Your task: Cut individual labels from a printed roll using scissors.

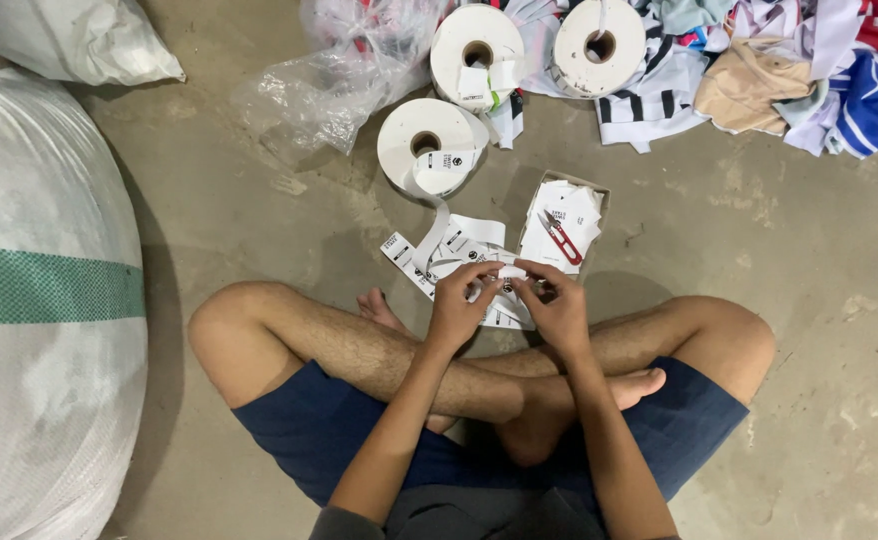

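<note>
Two hands meet over our crossed legs: our left hand (pixel 456 300) and our right hand (pixel 557 305) both pinch one small white label (pixel 507 272) between fingertips, held just above the heap of loose tape (pixel 459 250) on the concrete floor (pixel 259 220). Our fingers cover most of the label, so we cannot make out its full outline or what lies right under our palms. The print on the tape is too small to tell.

We take the nearest roll (pixel 425 143) as our landmark. It is a flat white disc of woven-looking tape with a cardboard core, and its free end trails down into the heap toward our hands. Right of it and a little nearer to us sits a shallow cardboard box (pixel 599 190) stacked with cut labels, red-handled snips (pixel 561 238) lying on top. Beyond the nearest roll stand two more rolls (pixel 477 45), partly resting on a pile of striped and coloured clothes (pixel 759 70) that the frame cuts off. Left of those, crumpled clear plastic bags (pixel 329 80) glint. Far left of the roll, a bulging white woven sack (pixel 39 300) with a green band runs out of view.
</note>
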